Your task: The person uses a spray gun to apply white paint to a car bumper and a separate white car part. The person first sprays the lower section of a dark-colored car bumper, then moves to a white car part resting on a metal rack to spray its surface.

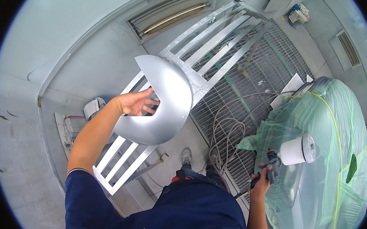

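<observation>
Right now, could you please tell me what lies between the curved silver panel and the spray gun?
In the head view, the coiled hose and floor grating show between them, with green plastic sheeting nearer the spray gun.

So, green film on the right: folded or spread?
Spread: the green film drapes wide, beyond the spray gun in the right hand, with yellow strips running across it.

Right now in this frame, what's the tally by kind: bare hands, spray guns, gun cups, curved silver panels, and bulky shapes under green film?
Bare hands: 2, left hand and right hand
Spray gun: 1, in the right hand
White cup: 1, on the gun
Curved silver panel: 1
Bulky shape under green film: 1
Total: 6
</observation>
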Motion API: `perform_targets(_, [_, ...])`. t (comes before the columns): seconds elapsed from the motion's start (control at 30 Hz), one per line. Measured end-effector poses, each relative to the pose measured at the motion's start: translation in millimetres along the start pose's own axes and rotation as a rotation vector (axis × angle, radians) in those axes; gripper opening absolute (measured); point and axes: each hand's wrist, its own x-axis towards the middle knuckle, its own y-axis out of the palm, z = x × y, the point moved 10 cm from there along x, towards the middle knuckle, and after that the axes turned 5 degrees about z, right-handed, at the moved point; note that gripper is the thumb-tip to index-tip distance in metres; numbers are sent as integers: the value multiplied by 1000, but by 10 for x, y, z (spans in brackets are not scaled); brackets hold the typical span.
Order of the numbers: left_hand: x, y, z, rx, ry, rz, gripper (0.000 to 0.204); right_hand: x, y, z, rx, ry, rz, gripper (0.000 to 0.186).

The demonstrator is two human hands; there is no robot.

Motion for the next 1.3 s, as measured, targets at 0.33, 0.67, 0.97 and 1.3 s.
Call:
perform_targets(0.33, [285, 75, -262, -11, 13, 5, 84, 93, -52, -50, 6, 11, 2, 22])
perform_targets(0.67, [488, -6, -336, -12, 33, -29, 91, 116, -65, -5, 12, 36, -32, 23])
perform_targets(0.97, [604, -108, -382, 19, 40, -51, 92, 140, -125, -57, -26, 33, -41, 23])
perform_targets(1.3, [411, -129, -536, 148, 20, -255, 89, 170, -136, -51, 0, 8, -18, 25])
